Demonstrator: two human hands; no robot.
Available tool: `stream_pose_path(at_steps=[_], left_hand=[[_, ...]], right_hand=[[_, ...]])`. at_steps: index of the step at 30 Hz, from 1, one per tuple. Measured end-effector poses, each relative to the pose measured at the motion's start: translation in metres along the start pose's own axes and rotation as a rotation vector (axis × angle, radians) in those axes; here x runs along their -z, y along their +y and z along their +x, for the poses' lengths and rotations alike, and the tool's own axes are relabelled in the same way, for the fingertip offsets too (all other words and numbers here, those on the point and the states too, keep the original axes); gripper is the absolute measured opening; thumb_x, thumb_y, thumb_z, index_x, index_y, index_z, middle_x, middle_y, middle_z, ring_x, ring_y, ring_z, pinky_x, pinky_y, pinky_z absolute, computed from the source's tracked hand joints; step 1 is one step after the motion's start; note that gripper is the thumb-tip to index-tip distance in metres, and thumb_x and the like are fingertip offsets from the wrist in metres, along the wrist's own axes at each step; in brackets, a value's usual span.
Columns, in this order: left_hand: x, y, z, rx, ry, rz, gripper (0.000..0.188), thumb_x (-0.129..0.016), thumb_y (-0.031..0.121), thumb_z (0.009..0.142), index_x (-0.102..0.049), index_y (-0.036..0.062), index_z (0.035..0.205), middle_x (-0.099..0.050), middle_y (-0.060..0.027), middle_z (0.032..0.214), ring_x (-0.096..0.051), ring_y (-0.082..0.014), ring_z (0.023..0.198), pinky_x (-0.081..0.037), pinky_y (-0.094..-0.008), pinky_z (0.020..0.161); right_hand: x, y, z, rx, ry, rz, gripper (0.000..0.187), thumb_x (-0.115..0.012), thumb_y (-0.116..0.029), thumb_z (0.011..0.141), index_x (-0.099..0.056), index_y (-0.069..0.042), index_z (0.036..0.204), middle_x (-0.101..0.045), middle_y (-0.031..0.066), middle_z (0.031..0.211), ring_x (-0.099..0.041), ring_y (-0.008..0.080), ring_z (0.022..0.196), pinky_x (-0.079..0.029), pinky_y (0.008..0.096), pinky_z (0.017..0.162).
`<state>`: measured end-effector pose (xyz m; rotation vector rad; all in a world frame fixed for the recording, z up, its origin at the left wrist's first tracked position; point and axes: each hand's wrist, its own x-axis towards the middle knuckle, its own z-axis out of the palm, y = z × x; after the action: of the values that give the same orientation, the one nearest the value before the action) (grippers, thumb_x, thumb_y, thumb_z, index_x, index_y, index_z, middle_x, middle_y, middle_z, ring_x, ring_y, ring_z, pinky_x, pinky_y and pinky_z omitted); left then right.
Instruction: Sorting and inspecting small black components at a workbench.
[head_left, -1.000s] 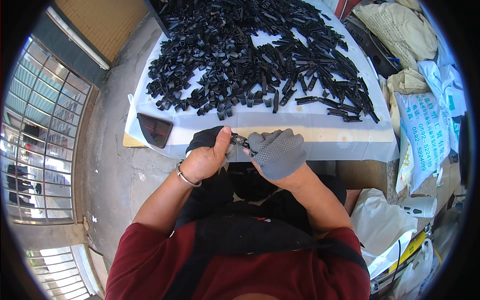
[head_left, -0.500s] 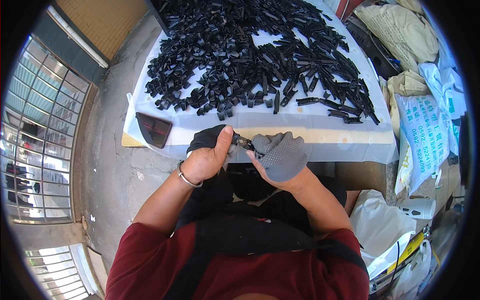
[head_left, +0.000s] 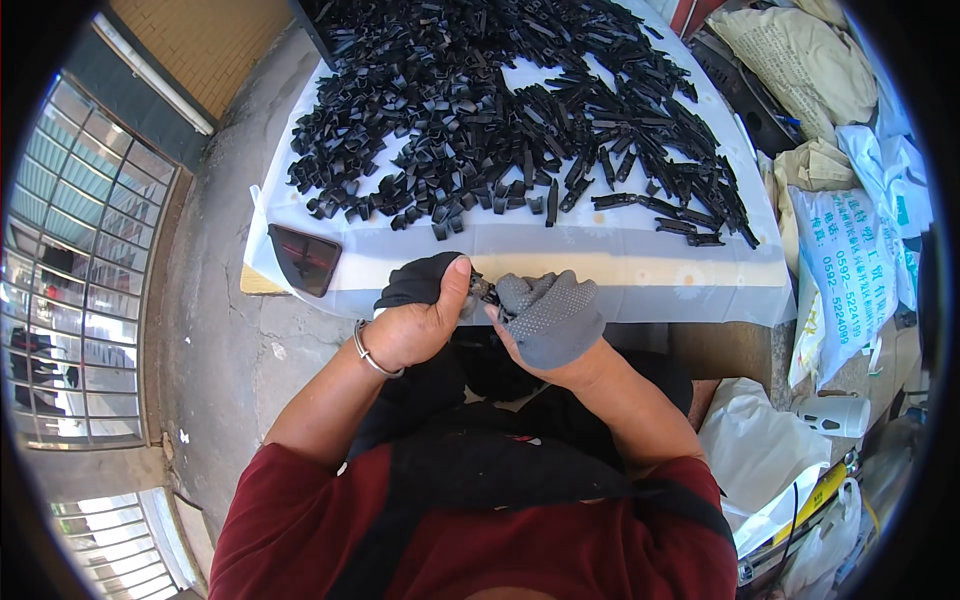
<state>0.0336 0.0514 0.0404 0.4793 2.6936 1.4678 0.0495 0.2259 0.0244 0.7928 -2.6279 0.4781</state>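
Note:
Just off the table's near edge, my left hand (head_left: 423, 305) is closed around a small black plastic part (head_left: 484, 290), thumb on top. It wears a black glove that leaves the thumb bare, and a bracelet circles the wrist. My right hand (head_left: 550, 315), in a grey dotted glove with a bare thumb, pinches the other end of the same part. Much of the part is hidden by my fingers. Beyond my hands, many short curved black pieces (head_left: 430, 150) lie heaped on the left of the table, and long narrow black pieces (head_left: 690, 190) lie on the right.
A white plastic sheet (head_left: 640, 250) covers the table (head_left: 262, 280). A dark phone (head_left: 306, 262) lies at its near left corner. Sacks (head_left: 800, 70) and printed plastic bags (head_left: 845, 270) crowd the right side. Low on the right are a white bag (head_left: 760, 450) and a white container (head_left: 835, 415).
My right hand has shifted slightly left, closer to my left hand. Both hands still grip the black part; the heaps on the table look unchanged.

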Motion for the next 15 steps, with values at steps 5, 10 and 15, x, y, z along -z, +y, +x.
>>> stream_pose_path(at_steps=[5,10,15], left_hand=[[-0.012,0.003,-0.008,-0.082,0.075,0.111,0.024,-0.043,0.017,0.089,-0.058,0.0023,0.079,-0.060,-0.0175,0.075,-0.057,-0.0349,0.069,-0.045,-0.0371,0.062],[0.001,-0.023,-0.009,-0.006,-0.166,0.192,0.033,-0.041,0.026,0.091,-0.058,-0.0007,0.083,-0.059,-0.0187,0.076,-0.056,-0.0356,0.070,-0.044,-0.0376,0.063],[0.017,-0.034,0.007,0.033,-0.027,0.578,0.045,-0.042,0.043,0.089,-0.059,0.0017,0.092,-0.060,-0.0195,0.088,-0.056,-0.0362,0.082,-0.045,-0.0384,0.072]], right_hand=[[-0.013,-0.007,0.001,0.016,-0.044,0.081,0.019,-0.058,-0.024,0.076,-0.057,-0.007,0.085,-0.058,0.0087,0.078,-0.054,0.0272,0.069,-0.040,0.0381,0.060],[-0.021,-0.001,0.000,0.109,0.021,0.186,0.027,-0.057,-0.027,0.078,-0.058,-0.005,0.093,-0.059,0.0104,0.085,-0.056,0.0291,0.078,-0.043,0.0409,0.066],[-0.004,0.032,0.012,-0.154,-0.192,0.271,0.035,-0.055,-0.033,0.081,-0.058,-0.005,0.103,-0.060,0.0134,0.096,-0.056,0.0321,0.084,-0.044,0.0416,0.075]])
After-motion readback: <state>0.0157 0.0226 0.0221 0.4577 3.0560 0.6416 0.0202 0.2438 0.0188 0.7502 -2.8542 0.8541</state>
